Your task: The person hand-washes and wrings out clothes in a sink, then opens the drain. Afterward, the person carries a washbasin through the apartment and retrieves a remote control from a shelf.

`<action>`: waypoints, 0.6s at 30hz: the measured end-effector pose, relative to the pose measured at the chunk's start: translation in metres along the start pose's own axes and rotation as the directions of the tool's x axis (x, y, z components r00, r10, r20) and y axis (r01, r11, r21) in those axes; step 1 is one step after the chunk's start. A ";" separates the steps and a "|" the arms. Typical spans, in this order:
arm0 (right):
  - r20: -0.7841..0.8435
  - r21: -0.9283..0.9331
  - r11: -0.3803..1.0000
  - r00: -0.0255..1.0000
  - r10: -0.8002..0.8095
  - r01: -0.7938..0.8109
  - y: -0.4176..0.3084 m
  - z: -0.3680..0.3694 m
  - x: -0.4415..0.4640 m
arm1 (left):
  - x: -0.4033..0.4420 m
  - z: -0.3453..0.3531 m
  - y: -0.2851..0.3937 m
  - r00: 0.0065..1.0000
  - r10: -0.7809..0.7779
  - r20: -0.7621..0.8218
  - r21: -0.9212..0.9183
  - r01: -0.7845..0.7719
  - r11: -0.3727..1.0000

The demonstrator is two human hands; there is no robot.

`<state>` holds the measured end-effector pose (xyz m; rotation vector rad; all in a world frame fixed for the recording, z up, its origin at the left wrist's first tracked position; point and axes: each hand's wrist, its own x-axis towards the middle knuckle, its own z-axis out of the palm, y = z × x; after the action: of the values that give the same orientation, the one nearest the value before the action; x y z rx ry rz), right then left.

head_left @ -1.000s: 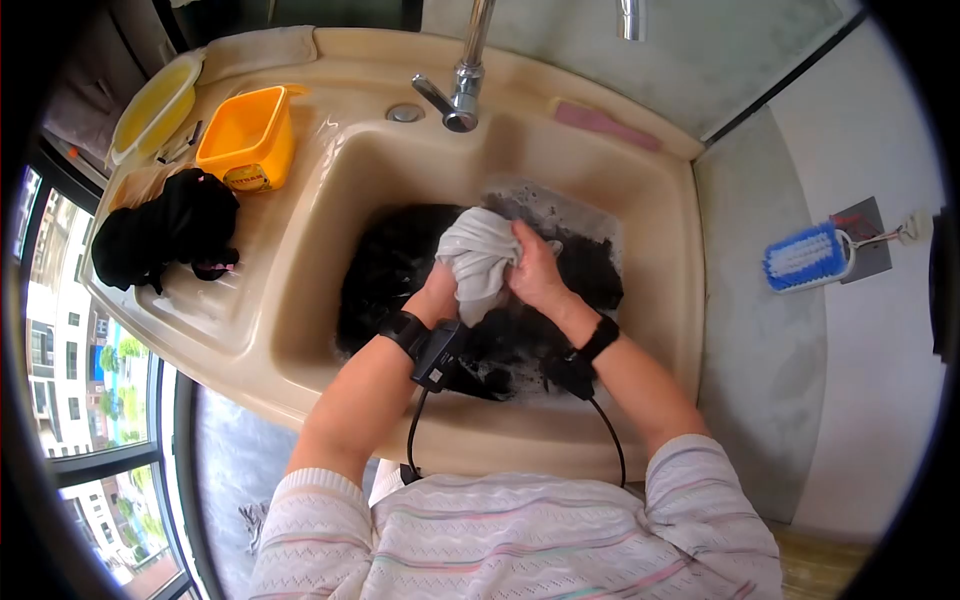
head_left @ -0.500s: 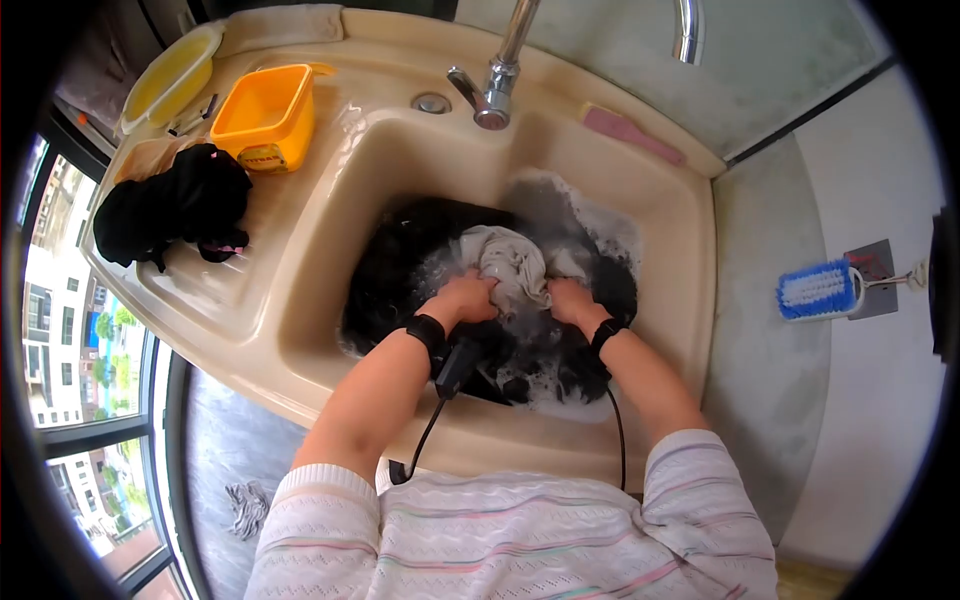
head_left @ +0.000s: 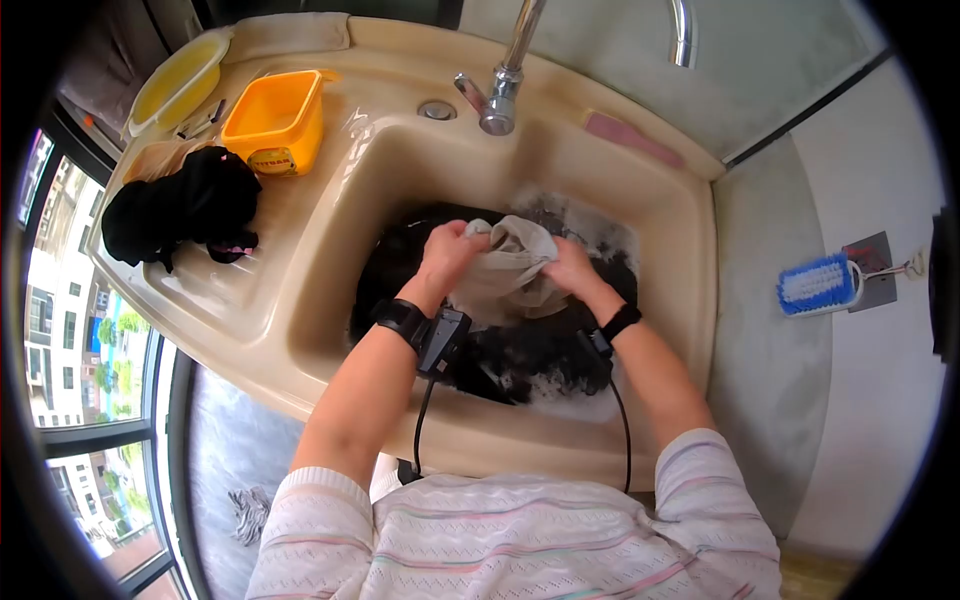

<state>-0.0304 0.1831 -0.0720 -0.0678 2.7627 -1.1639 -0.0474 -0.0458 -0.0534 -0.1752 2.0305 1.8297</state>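
A wet light grey cloth (head_left: 510, 285) is stretched between my two hands over the sink basin. My left hand (head_left: 450, 252) is closed on its left edge, and my right hand (head_left: 574, 268) grips its right edge. The cloth bulges and hangs down between them towards the water. Dark wet fabric (head_left: 530, 355) lies under and around it in sudsy water, filling much of the basin. The lower part of the cloth blends into the murky water, so its outline there is unclear.
On the left drainboard are a bundled black garment (head_left: 180, 205), an orange tub (head_left: 275, 120) and a yellow basin (head_left: 180, 82). The faucet (head_left: 498, 112) rises behind the sink (head_left: 300, 290). A pink item (head_left: 632, 138) lies on the back ledge; a blue-white brush (head_left: 818, 284) hangs at right.
The bunched cloth was held up a second ago, then pressed down into the water. Now both hands have raised it, and it is spread more open between them.
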 end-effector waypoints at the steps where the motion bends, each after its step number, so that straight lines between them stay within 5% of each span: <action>1: -0.030 0.110 0.994 0.999 0.014 -0.011 0.020 -0.009 0.001 | 0.006 -0.006 -0.002 0.996 0.067 -0.053 0.013 -0.066 0.998; 4: -0.027 0.377 0.926 0.999 0.026 -0.014 -0.054 -0.061 -0.023 | 0.004 -0.013 0.005 0.991 0.115 -0.069 0.249 -0.094 0.964; 6: 0.075 0.340 0.927 0.978 -0.196 0.160 -0.082 -0.082 -0.023 | 0.008 -0.009 0.000 0.943 0.252 0.216 0.577 -0.331 0.747; 11: 0.092 0.479 0.860 0.964 -0.249 0.176 -0.160 -0.119 -0.055 | 0.000 0.011 -0.005 0.892 0.286 0.349 0.470 -0.431 0.770; 13: -0.023 0.440 0.858 0.959 -0.283 0.263 -0.175 -0.135 -0.065 | 0.004 0.017 -0.015 0.827 0.180 0.532 0.284 -0.375 0.882; 15: -0.082 0.479 0.815 0.941 -0.328 0.326 -0.167 -0.152 -0.063 | 0.004 0.022 -0.029 0.832 0.164 0.531 0.289 -0.359 0.887; 17: -0.143 0.513 0.766 0.918 -0.369 0.388 -0.159 -0.167 -0.059 | 0.005 0.024 -0.038 0.756 0.016 0.654 0.199 -0.193 0.961; 18: -0.211 0.595 0.697 0.915 -0.344 0.400 -0.155 -0.173 -0.057 | -0.006 0.025 -0.026 0.794 -0.008 0.608 0.139 -0.096 0.986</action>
<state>-0.0023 0.2022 0.1646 -0.5380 2.3117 -2.1885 -0.0279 -0.0255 -0.0769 0.4626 1.7018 1.4670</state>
